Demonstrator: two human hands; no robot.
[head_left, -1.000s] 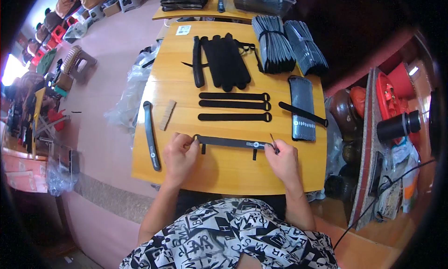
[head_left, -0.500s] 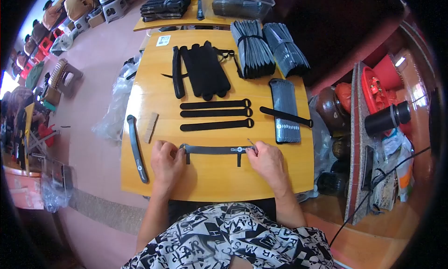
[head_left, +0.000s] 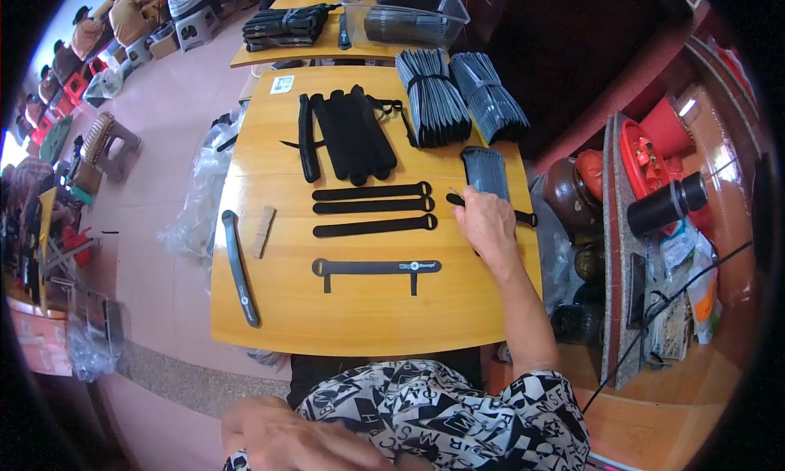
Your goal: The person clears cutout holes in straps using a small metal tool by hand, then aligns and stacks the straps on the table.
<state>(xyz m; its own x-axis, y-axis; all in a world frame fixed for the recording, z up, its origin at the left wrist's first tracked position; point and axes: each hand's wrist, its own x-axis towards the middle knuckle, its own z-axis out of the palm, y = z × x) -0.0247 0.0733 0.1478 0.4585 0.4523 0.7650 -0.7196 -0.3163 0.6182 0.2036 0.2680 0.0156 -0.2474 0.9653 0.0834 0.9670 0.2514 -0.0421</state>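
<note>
My right hand (head_left: pixel 488 226) lies over a black strap (head_left: pixel 526 218) and the lower end of a bundle of grey straps (head_left: pixel 486 170). Its fingers are closed near the strap's left tip; a thin pointed thing shows beside them, too small to name. My left hand (head_left: pixel 307 442) is blurred in front of my patterned shirt, its fingers unclear. A grey printed strap (head_left: pixel 360 267) with a slotted left end lies flat before me, two short dark strips (head_left: pixel 414 284) poking out below it. Beyond it, three black straps (head_left: pixel 372 226) with ring ends lie in parallel.
Another grey strap (head_left: pixel 239 266) and a brown strip (head_left: pixel 263 232) lie at the table's left. Farther back are a black strap bundle (head_left: pixel 352 136) and two banded grey bundles (head_left: pixel 433 99). A clear bin (head_left: pixel 409 25) stands on the table behind; a cluttered shelf (head_left: pixel 615 266) is at right.
Both hands have left the grey printed strap, which now lies flat. My right hand moved forward and right to the black strap; my left hand drew back to my chest.
</note>
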